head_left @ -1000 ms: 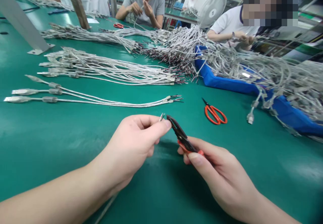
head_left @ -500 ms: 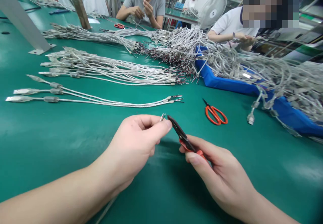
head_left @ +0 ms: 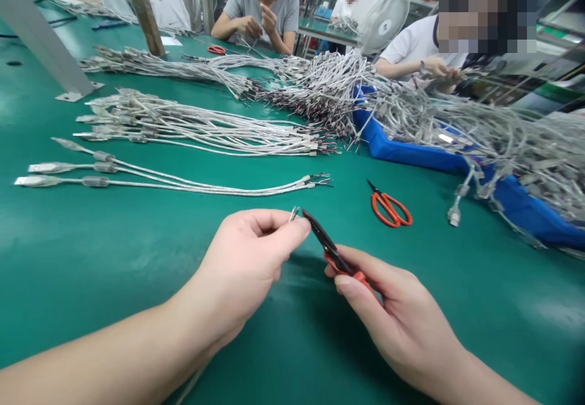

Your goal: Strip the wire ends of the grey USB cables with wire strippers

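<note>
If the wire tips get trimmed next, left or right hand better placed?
Right, I'd say. The right hand holds the red-handled tool, its black end close beside the wire tips. The left hand pinches just below them, so it looks better suited to steadying.

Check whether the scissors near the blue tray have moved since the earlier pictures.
No, the scissors keep the same place relative to the blue tray.

Grn table point(head_left: 114, 246): wht cables point(head_left: 196, 120), red-hdl scissors point(head_left: 388, 198), blue tray point(head_left: 411, 154).

It's a factory workshop, with cables point(head_left: 336, 79) heaped before workers point(head_left: 414, 42).
</note>
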{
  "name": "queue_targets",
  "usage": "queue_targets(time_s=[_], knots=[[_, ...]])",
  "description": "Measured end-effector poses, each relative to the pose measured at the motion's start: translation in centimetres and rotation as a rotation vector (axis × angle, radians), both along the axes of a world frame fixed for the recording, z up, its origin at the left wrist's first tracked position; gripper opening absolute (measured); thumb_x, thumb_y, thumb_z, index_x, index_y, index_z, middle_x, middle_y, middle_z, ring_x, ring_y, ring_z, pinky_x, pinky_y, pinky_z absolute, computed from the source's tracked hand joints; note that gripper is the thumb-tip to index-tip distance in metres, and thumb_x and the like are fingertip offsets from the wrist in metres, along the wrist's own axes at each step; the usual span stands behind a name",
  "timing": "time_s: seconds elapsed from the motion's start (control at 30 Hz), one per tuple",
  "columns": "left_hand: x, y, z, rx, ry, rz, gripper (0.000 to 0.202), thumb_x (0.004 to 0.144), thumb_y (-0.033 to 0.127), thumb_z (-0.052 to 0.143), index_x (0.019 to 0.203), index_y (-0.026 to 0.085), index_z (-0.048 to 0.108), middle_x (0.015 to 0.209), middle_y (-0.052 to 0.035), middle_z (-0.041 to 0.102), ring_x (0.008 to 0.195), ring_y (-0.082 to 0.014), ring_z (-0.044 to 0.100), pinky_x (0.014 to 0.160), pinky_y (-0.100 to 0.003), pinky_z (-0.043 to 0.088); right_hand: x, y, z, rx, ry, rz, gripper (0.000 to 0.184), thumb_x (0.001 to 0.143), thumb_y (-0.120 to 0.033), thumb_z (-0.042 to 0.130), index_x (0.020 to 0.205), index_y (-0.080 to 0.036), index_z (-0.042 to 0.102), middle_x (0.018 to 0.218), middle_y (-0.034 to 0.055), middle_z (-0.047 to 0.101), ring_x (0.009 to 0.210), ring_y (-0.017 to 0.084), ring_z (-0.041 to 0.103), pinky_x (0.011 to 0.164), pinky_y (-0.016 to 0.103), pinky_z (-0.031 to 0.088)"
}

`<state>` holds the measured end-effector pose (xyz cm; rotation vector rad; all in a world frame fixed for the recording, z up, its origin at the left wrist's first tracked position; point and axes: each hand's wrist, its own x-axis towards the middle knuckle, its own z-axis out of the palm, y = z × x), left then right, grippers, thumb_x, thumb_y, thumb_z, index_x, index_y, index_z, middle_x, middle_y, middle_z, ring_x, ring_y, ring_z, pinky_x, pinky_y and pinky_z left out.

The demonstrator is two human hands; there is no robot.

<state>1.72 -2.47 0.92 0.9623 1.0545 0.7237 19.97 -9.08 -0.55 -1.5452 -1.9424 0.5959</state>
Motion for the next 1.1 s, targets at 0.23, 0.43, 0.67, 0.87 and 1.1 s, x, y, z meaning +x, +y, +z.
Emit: queue_targets(time_s=[0.23,0.43,0.67,0.87,1.1], knots=[[-0.1,-0.1,0.0,0.004,-0.014,-0.004,0.04,0.082,0.042,0.063,0.056,0.018,0.044,0.054,0.0062,0.028,0.047,-0.0071,0.02,0.043,-0.024,0.013,-0.1,0.1,-0.1,0.036,-0.021,0.0,0.023,0.093,-0.03,0.05,0.111,-0.019,0.06,0.085,0.0016,0.073,0.068,0.013,0.068,0.062,0.02,0.053],[0.0,-0.2,-0.1,-0.02,-0.031,-0.01,0.039,0.082,0.042,0.064,0.059,0.018,0.044,0.057,0.0062,0.029,0.048,-0.0069,0.019,0.043,-0.024,0.012,-0.5,0.1,0.3,-0.032,0.008,-0.005,0.022,0.094,-0.032,0.047,0.104,-0.018,0.061,0.073,0.0004,0.068,0.059,0.013,0.062,0.061,0.024,0.051],[-0.1,0.0,-0.1,-0.009,-0.026,-0.027,0.039,0.083,0.043,0.063,0.06,0.017,0.044,0.057,0.0065,0.031,0.047,-0.0055,0.018,0.043,-0.023,0.011,-0.3,0.1,1.2,-0.189,0.095,0.03,0.025,0.096,-0.038,0.042,0.097,-0.02,0.06,0.077,0.0019,0.066,0.064,0.016,0.06,0.059,0.026,0.048],[0.0,-0.1,-0.1,-0.026,-0.025,-0.032,0.039,0.083,0.042,0.063,0.06,0.017,0.044,0.056,0.0071,0.029,0.047,-0.0052,0.016,0.043,-0.023,0.01,-0.2,0.1,0.6,-0.146,0.076,0.019,0.02,0.095,-0.036,0.045,0.097,-0.021,0.057,0.07,-0.0005,0.062,0.057,0.014,0.054,0.055,0.026,0.044],[-0.1,-0.2,0.2,-0.029,-0.022,-0.043,0.037,0.084,0.04,0.063,0.061,0.016,0.046,0.057,0.0068,0.029,0.048,-0.0049,0.017,0.043,-0.023,0.01,0.1,0.0,1.0,-0.273,0.177,0.019,0.027,0.096,-0.042,0.043,0.09,-0.021,0.058,0.064,-0.0027,0.05,0.054,0.012,0.044,0.049,0.024,0.037]])
